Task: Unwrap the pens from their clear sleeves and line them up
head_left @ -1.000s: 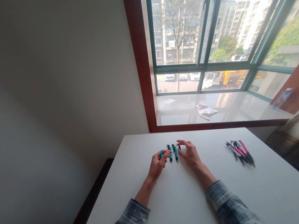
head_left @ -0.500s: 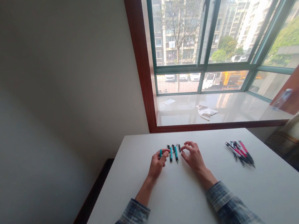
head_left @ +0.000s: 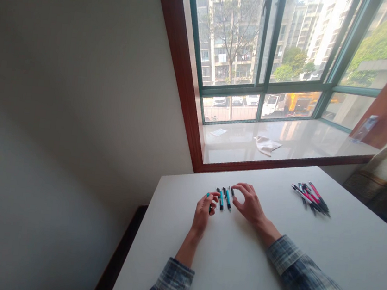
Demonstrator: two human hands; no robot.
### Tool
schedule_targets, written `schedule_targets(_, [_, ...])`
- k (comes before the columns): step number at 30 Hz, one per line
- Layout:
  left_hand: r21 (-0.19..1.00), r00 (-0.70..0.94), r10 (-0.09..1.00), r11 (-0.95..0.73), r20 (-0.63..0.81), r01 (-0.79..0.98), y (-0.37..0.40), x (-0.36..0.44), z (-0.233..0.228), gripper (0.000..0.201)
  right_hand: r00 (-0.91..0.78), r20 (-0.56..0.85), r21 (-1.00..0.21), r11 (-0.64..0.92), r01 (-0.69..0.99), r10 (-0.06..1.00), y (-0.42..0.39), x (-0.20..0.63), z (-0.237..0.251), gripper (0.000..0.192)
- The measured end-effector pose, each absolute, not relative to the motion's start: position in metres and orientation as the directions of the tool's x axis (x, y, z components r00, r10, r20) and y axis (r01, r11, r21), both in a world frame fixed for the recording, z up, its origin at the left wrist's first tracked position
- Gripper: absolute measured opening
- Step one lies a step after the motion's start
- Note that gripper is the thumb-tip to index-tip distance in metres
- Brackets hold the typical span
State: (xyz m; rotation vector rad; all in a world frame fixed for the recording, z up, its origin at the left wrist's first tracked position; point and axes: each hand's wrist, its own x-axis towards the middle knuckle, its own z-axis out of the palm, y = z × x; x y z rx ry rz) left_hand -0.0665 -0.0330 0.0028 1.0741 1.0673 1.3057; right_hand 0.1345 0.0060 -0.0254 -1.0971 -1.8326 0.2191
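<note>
Your left hand (head_left: 203,211) pinches a blue pen (head_left: 209,201); your right hand (head_left: 248,202), fingers curled and empty, touches the blue pens (head_left: 224,197) lying on the counter (head_left: 236,261).

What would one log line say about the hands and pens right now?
left hand: on a blue pen | right hand: touching the blue pens | pink pens: apart, far right | white table

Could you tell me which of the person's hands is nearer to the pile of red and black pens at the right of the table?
The right hand. It rests by the blue pens, with bare table between it and the pile of red and black pens. The left hand lies farther left.
</note>
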Motion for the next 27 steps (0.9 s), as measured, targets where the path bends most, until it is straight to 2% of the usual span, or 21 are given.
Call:
schedule_targets(4, [0.975, -0.019, 0.998, -0.065, 0.062, -0.212, -0.03, -0.066, -0.002, 0.048, -0.18, 0.642, -0.62, 0.643, 0.449, 0.745, -0.013, 0.118, -0.011, 0.011])
schedule_targets(9, [0.978, -0.006, 0.995, -0.094, 0.095, -0.188, -0.029, -0.064, -0.005, 0.052, -0.247, 0.568, -0.698, 0.619, 0.361, 0.785, -0.035, 0.092, -0.009, 0.022])
schedule_targets(14, [0.98, 0.067, 0.99, -0.109, 0.121, -0.169, -0.029, -0.064, -0.005, 0.052, -0.173, 0.55, -0.758, 0.575, 0.308, 0.817, -0.037, 0.084, -0.014, 0.009])
schedule_targets(16, [0.98, 0.019, 0.99, -0.137, 0.141, -0.142, -0.027, -0.067, -0.006, 0.051, -0.109, 0.527, -0.799, 0.535, 0.276, 0.843, -0.035, 0.087, -0.015, 0.007])
schedule_targets(21, [0.976, -0.237, 0.958, -0.191, 0.163, -0.102, -0.021, -0.072, -0.006, 0.048, 0.019, 0.441, -0.882, 0.43, 0.192, 0.897, -0.028, 0.096, -0.018, 0.013])
schedule_targets(27, [0.977, -0.259, 0.954, -0.183, 0.15, -0.107, -0.022, -0.072, -0.005, 0.037, 0.018, 0.368, -0.927, 0.365, 0.085, 0.93, -0.025, 0.099, -0.02, 0.022])
